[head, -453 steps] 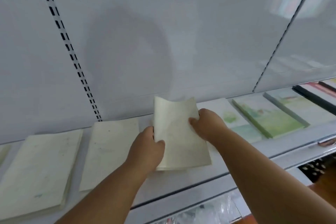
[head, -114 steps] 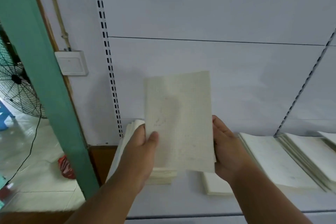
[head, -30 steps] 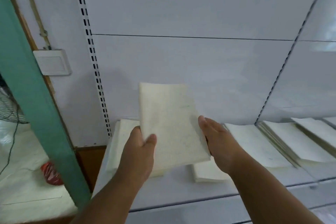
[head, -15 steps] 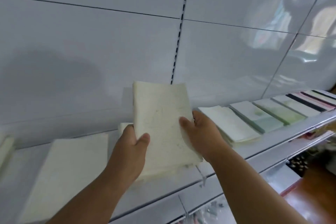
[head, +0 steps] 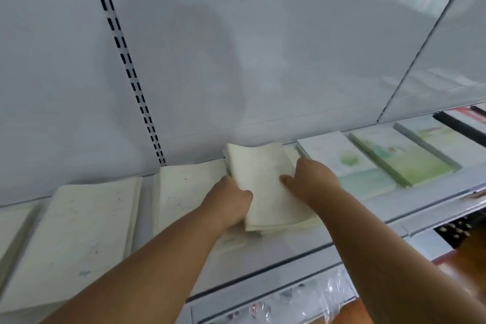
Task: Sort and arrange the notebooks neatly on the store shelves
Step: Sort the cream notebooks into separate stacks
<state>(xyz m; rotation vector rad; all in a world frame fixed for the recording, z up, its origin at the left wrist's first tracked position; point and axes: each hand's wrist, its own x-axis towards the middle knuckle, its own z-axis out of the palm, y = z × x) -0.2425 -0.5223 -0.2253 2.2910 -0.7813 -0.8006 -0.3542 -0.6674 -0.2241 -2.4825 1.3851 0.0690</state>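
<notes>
A thin stack of cream notebooks (head: 265,187) lies low over the white shelf (head: 263,255), on top of another cream pile. My left hand (head: 227,200) grips its left edge, thumb on the cover. My right hand (head: 309,181) holds its right edge, thumb on top and fingers curled under. More cream notebook piles lie to the left, one (head: 76,234) at the near left and one (head: 184,187) just beside my left hand.
Right of the stack lie a pale green-print notebook (head: 342,163), a green-cover notebook (head: 394,158), another green one (head: 441,137) and black-edged ones (head: 462,123). A slotted upright (head: 126,66) runs up the white back panel. Plastic-wrapped goods (head: 302,300) sit on the lower shelf.
The view swung right along the shelf. Both hands carried the cream stack from raised and tilted down onto the pile on the shelf, next to the green-print notebooks.
</notes>
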